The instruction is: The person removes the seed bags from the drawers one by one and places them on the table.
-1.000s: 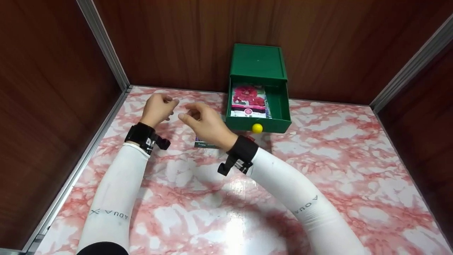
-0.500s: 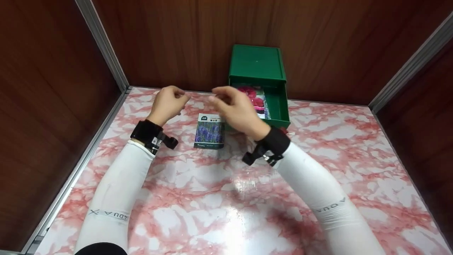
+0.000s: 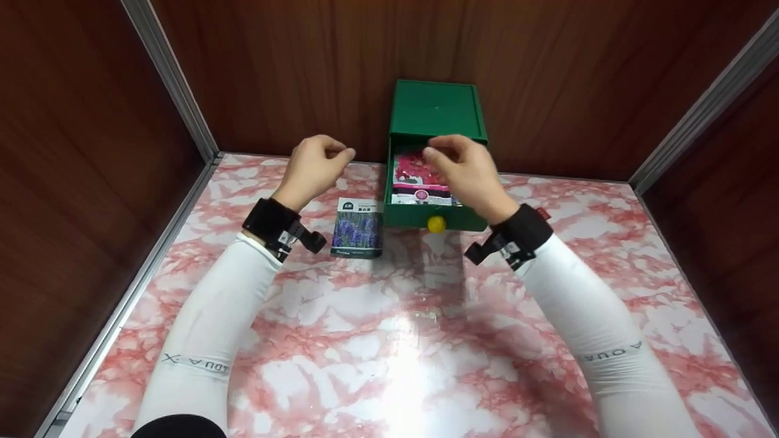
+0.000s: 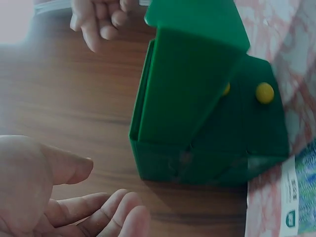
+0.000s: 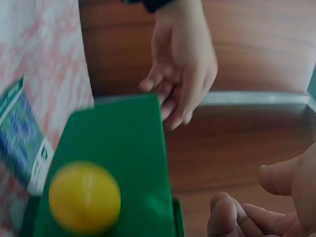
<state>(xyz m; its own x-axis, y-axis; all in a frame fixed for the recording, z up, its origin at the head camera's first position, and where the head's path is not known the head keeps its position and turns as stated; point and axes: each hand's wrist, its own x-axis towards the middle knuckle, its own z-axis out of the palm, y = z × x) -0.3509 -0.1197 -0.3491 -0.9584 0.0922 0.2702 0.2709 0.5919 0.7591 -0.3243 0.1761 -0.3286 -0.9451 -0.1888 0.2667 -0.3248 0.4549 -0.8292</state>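
**Two empty hands about a green drawer**

Only the head view looks into the drawer (image 3: 405, 216), where a pink packet (image 3: 419, 184) lies toward 9 o'clock. The right hand (image 3: 467, 173) hovers over its 3 o'clock side; the left hand (image 3: 313, 169) hangs in the air off its 9 o'clock. The wrist views settle what the head view leaves doubtful: both hands are empty, fingers loosely bent, thumbs standing apart. The left wrist view adds the box's (image 3: 435, 108) lower fronts with their yellow knobs (image 4: 264, 93) (one mostly tucked behind the drawer). The right wrist view shows the drawer's own knob (image 3: 436, 224) large and blurred; from above, it sits at the drawer's 6 o'clock.

The purple packet (image 3: 357, 228) lies flat on the table (image 3: 341, 365) at 8 o'clock from the drawer, a thin rectangle with a white band over printed flowers. The box looks like smooth green plastic, the knobs round. Streaky brown wood-look panels (image 3: 292, 67) back a red-and-white marbled tabletop; stretchy-looking white sleeves (image 3: 207, 310) cover the arms.
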